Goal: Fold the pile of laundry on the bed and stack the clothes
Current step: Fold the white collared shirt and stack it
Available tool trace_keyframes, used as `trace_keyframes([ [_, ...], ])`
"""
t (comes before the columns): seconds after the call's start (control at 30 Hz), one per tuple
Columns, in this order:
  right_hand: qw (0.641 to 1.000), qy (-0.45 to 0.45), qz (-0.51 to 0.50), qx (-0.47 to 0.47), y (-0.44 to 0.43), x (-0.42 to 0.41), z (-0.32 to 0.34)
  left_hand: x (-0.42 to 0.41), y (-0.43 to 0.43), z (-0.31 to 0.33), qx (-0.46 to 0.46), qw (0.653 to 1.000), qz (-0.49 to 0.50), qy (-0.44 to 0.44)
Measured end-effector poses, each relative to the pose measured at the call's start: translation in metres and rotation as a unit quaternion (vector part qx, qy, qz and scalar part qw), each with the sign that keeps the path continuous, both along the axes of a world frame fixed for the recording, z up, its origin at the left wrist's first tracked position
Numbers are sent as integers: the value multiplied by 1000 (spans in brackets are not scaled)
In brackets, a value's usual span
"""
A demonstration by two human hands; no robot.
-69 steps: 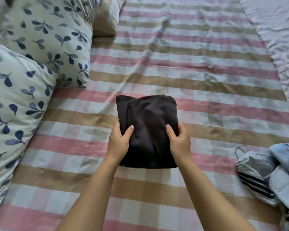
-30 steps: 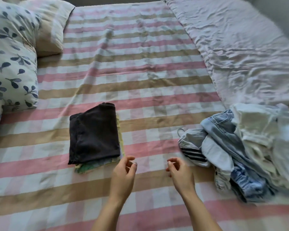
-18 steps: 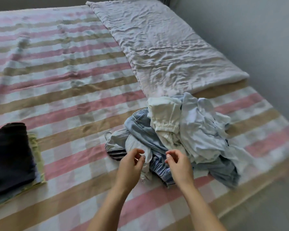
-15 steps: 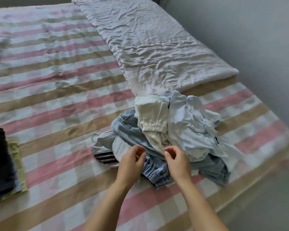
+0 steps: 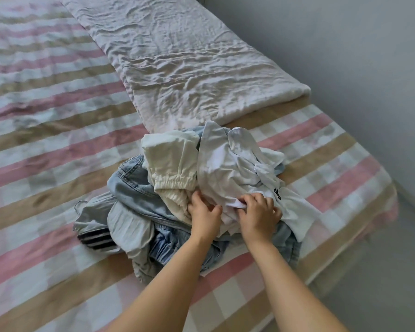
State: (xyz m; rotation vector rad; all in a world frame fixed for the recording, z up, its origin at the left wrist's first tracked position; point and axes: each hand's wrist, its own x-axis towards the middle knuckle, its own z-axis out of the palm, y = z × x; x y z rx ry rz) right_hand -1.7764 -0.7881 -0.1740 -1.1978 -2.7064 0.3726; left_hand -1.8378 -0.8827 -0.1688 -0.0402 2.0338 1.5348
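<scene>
Figure: a bed with a pink, tan and white striped cover fills the view. A crumpled white quilt lies folded along the side next to a grey wall. The pile of laundry sits unfolded near the bed's right edge, with a white shirt and a cream garment on top and pale denim jeans beneath. All pieces are judged soft, light and limp. The shirt would probably sag and drag its neighbours unless lifted clear, so it is best taken by a hem or shoulder seam. Both forearms reach forward, palms down, with the hands close together on the pile's near top. The right hand pinches a fold of the white shirt with curled fingers. The left hand has its fingers buried between shirt and cream garment; whether it grips cannot be told.
</scene>
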Motion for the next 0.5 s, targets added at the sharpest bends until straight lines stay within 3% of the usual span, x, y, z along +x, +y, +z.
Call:
trace_keyframes([
  [0.1, 997, 59, -1, -44, 2, 4, 9, 1, 11, 5, 14, 995, 87, -44],
  [0.2, 988, 146, 28, -43, -12, 10, 29, 2, 7, 18, 100, 988, 79, -92],
  [0.4, 951, 272, 101, -106, -64, 29, 76, 14, -56, 71, 252, 960, 109, -51],
  [0.5, 922, 325, 149, -151, -110, 34, 103, 26, -109, 97, 285, 949, 131, -12],
])
